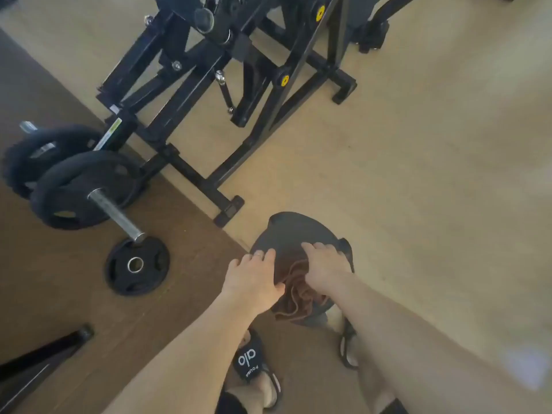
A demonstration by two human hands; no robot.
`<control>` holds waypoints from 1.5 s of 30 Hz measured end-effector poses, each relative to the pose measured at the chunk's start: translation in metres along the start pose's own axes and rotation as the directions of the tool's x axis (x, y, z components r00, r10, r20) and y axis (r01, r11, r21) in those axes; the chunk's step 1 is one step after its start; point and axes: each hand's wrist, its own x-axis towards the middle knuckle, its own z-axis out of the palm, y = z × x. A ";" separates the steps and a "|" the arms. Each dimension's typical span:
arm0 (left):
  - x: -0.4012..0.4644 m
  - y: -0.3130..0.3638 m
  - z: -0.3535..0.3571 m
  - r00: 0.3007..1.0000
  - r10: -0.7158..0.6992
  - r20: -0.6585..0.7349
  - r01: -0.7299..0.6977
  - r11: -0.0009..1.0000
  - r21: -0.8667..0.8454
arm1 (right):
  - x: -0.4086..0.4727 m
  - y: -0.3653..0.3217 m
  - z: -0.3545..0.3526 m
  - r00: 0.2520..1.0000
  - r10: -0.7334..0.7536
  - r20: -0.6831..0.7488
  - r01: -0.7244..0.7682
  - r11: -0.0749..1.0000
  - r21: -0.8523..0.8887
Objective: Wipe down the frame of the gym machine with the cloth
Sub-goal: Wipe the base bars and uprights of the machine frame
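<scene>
I'm looking straight down and both my hands are on the round dark grey padded seat (291, 231) in front of me, with the crumpled brown terry cloth (295, 291) lying on top of it between them. As I judge it, the wiping of the frame isn't under way: the black steel tube frame of the gym machine (191, 171) sits well apart at my eleven to twelve o'clock, and nothing is touching it.

My left hand (254, 279) is palm down at the cloth's nine o'clock edge, fingers spread and fairly straight over the pad, thumb lying against the fabric. I'd call it resting, not clenched. My right hand (324, 264) is at the cloth's two o'clock, palm down, fingers bent over the fabric's far edge; whether it truly grasps the cloth I can't tell, the picture is soft.

So what's left, to my mind: gather the cloth up, step toward the frame, and run it along those bars. Loaded black weight plates (80, 192) sit on a bar at ten o'clock.
</scene>
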 end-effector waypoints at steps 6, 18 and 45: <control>0.059 0.019 0.047 0.992 -0.031 0.122 0.039 0.997 -0.067 | 0.044 0.031 0.033 0.998 -0.067 0.014 0.069 0.981 -0.180; 0.011 0.049 -0.023 1.000 0.008 0.012 -0.005 0.969 -0.247 | -0.014 0.033 -0.070 0.941 -0.230 0.250 0.095 0.884 0.458; -0.151 0.188 -0.330 0.866 -0.011 -0.499 -0.132 0.959 -0.251 | -0.182 0.090 -0.316 0.911 -0.286 -0.297 0.411 0.682 0.605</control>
